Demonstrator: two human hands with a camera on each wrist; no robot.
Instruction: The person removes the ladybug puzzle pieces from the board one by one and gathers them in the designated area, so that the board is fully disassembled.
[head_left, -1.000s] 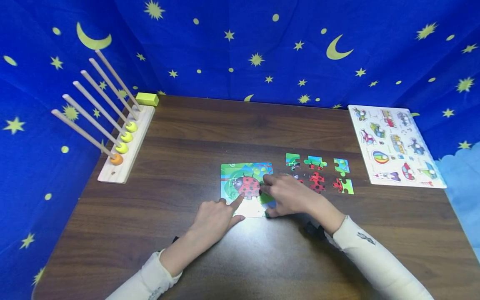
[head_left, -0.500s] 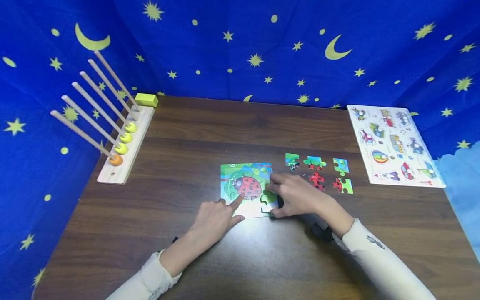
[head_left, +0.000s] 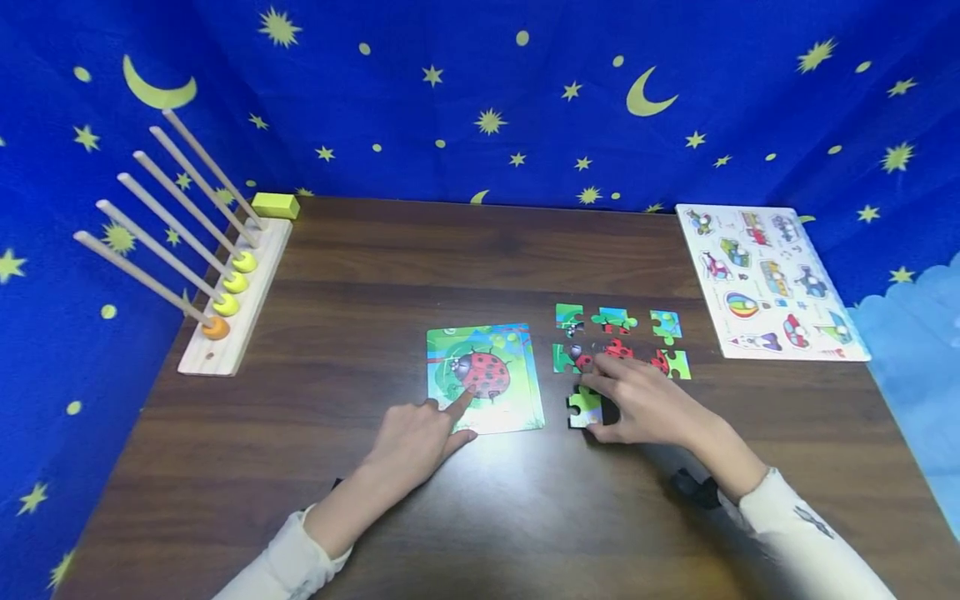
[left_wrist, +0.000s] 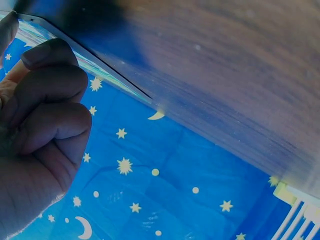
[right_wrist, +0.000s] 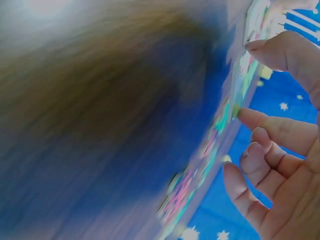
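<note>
In the head view a square puzzle board (head_left: 522,406) with a ladybug picture lies mid-table. My left hand (head_left: 412,437) rests at its lower left, the index finger stretched out and touching the ladybug. The other left fingers are curled, plainer in the left wrist view. My right hand (head_left: 648,404) pinches a green puzzle piece (head_left: 584,407) between thumb and fingers, right of the board at table level. Whether the piece touches the table I cannot tell. Several loose puzzle pieces (head_left: 615,317) lie in two rows just beyond that hand, which partly covers the nearer row.
A wooden peg stand (head_left: 255,283) with upright rods and a few yellow and orange beads stands at the left. Behind it sits a yellow block (head_left: 275,205). A white picture board (head_left: 757,321) lies at the far right. A blue star-patterned curtain (head_left: 420,108) borders the table.
My right hand has moved right, from the puzzle board onto the table, bringing the green puzzle piece with it. The left hand keeps its finger on the board. The head view has shifted slightly.
</note>
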